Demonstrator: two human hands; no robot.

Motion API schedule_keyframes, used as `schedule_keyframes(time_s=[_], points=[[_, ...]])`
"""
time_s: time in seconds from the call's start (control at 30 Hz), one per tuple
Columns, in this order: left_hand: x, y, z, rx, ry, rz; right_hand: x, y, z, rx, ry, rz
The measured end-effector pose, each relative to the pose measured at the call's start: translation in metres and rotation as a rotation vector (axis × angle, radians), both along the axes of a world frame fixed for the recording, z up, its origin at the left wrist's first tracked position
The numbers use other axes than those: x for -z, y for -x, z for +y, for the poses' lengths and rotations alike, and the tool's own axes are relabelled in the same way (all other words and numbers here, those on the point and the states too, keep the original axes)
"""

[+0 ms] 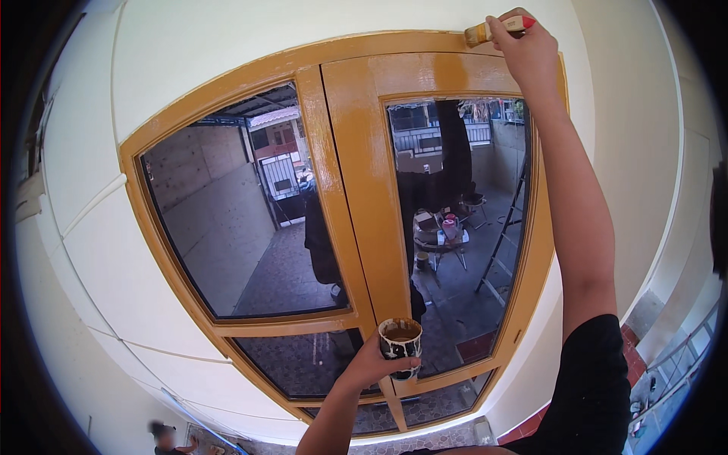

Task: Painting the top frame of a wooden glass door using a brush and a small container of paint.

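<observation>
My right hand (525, 47) is raised high and closed round the wooden handle of a paintbrush (479, 34), whose handle end is red. The bristles lie against the top rail of an ochre wooden window frame (349, 48), close to the cream wall above it. Lower down, my left hand (373, 365) grips a paint-smeared cup (400, 349) from its side. Brownish-yellow paint shows inside the cup, which stands upright in front of the frame's lower middle. A glossier, darker ochre patch marks the rail under the brush.
Dark glass panes (243, 205) fill the frame and mirror a yard, a ladder and a small table. Cream walls (622, 114) surround it. At the lower left another person (168, 440) is low down near a blue pole (199, 422). Metal ladder-like rails (679, 364) stand at the lower right.
</observation>
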State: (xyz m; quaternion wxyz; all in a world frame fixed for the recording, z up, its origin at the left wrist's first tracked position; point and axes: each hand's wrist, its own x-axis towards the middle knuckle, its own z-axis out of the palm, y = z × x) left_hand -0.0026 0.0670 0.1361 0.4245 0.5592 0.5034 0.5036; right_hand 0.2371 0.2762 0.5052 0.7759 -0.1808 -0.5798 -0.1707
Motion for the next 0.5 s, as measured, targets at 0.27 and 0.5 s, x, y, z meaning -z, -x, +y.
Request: schedule_keyframes(time_s=[0.27, 0.5], points=[[-0.001, 0.001, -0.001, -0.019, -0.018, 0.003, 0.009, 0.048, -0.022, 0.158, -0.073, -0.152], [-0.003, 0.0, -0.002, -0.035, 0.007, -0.011, 0.013, 0.059, -0.043, -0.14, -0.107, -0.023]])
